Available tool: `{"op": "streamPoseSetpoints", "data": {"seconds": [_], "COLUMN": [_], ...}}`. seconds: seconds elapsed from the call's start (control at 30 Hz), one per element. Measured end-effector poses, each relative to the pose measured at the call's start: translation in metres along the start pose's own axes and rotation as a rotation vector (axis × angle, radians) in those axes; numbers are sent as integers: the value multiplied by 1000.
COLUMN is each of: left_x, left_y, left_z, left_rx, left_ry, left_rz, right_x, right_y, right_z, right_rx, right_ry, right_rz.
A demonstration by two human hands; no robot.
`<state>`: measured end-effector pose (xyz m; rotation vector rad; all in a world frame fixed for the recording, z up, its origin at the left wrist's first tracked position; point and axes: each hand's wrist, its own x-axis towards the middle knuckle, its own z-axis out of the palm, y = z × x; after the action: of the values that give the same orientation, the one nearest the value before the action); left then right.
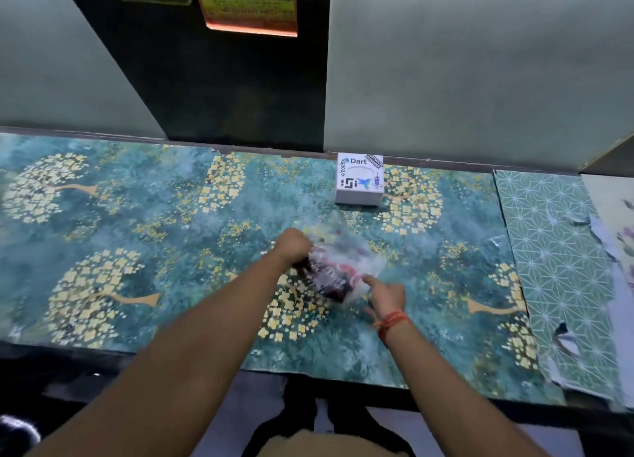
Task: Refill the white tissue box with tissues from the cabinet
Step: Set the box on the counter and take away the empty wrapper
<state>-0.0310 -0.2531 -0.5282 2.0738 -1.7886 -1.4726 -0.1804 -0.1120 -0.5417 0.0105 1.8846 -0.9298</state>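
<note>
A white tissue box [359, 179] with stickers on its top stands near the far edge of the table, against the wall. In front of it lies a clear plastic tissue packet [338, 271] with dark and red print, blurred by motion. My left hand [291, 247] is closed on the packet's left end. My right hand [384, 293] touches the packet's lower right corner with fingers spread; whether it grips the plastic is hard to tell. A red thread band circles my right wrist.
The table [137, 250] wears a teal cover with yellow flower trees. A green geometric sheet [555, 250] with torn edges lies at the right. A dark panel [223, 79] with an orange-edged poster rises behind the table. The table's front edge runs close to my body.
</note>
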Motion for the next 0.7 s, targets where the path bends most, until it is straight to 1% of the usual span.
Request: {"op": "streamPoseSetpoints", "data": {"seconds": [0.07,0.1,0.13,0.23,0.37,0.43,0.5,0.57,0.6,0.63,0.7], "left_x": [-12,-18,-25,-43,-71,-86,-94,-94,-92,-86,-84], "left_y": [0,-1,-4,-14,-18,-24,-35,-39,-37,-32,-13], "left_z": [-2,-4,-7,-13,-17,-18,-23,-26,-28,-25,-18], "left_rx": [-347,-467,-517,-630,-794,-913,-1129,-1294,-1301,-1234,-888], "left_ry": [-2,-10,-26,-24,-50,-143,-283,-451,-520,-563,-652], "left_rz": [-70,-99,-106,-54,-44,-77,-164,-198,-190,-181,-125], "right_x": [3,7,7,6,-3,-5,-5,-5,-6,-6,-11], "right_y": [-9,-16,-25,-49,-69,-72,-76,-85,-90,-94,-102], "right_z": [1,1,-2,-11,-25,-32,-41,-48,-51,-53,-54], "right_rx": [131,175,185,160,207,183,155,123,95,63,-35], "right_ry": [-117,-139,-159,-200,-247,-320,-409,-521,-586,-653,-744], "right_rz": [48,37,6,-149,-262,-317,-359,-379,-381,-385,-398]}}
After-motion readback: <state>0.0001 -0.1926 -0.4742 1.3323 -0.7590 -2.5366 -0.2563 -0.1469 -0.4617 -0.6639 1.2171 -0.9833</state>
